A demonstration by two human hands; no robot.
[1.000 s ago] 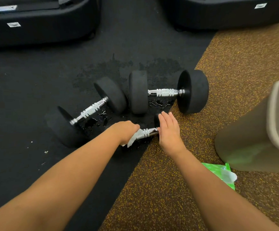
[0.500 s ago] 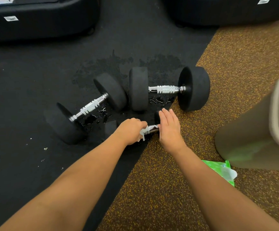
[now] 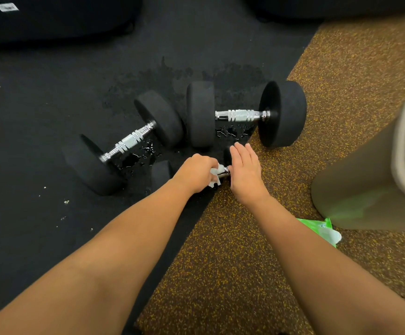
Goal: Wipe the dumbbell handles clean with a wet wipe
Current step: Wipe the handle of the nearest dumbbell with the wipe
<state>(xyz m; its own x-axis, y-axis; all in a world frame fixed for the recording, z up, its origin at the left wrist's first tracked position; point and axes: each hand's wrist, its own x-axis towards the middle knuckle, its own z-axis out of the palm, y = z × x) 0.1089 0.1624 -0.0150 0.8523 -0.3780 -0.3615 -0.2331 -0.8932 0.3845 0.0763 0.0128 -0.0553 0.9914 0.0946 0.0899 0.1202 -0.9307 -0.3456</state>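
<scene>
Fingers point(image 3: 205, 165) clutch wipe point(image 3: 214, 174) | slid rightward along handle point(image 3: 223, 174)

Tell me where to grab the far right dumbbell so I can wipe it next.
Take the far right dumbbell by its chrome handle, coming down from above. The bar lies level between two thick black heads, which block the ends, and the top is clear. Both hands, left and right, are busy on the small dumbbell now.

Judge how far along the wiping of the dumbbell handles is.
Done: cannot tell. In hand: the left hand rubs a wipe along the nearest dumbbell's handle while the right hand steadies its end. Left: possibly the other two handles, with water beneath.
</scene>
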